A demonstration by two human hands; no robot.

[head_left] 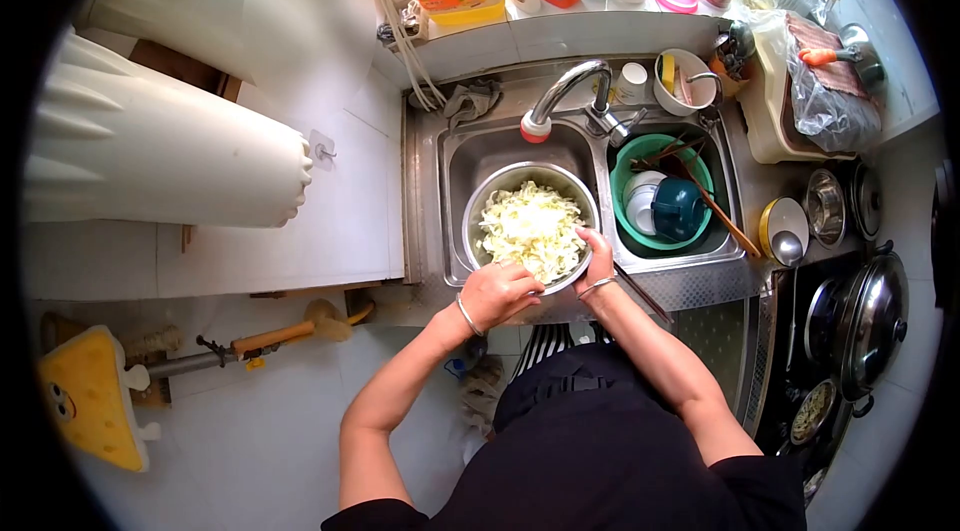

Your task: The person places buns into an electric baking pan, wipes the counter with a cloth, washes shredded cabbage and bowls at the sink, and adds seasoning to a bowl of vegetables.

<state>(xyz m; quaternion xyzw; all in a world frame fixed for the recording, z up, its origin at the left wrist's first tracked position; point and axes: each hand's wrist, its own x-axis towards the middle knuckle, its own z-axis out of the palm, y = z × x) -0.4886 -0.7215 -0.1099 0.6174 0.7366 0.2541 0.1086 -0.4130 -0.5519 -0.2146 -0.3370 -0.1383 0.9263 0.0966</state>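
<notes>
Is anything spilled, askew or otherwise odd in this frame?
No spill stands out: the shredded vegetable lies inside the metal bowl. The oddest thing is the yellow cheese-like wedge with a cartoon face at the lower left, which looks more like a toy than kitchen gear.

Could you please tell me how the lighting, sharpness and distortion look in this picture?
In the head view, the chopped vegetable is washed out at its centre; also in the head view, the faucet shows bright glints, a hazy smear blurs the upper left near the white pillars, and wide-angle curvature bends the edges into black.
</notes>
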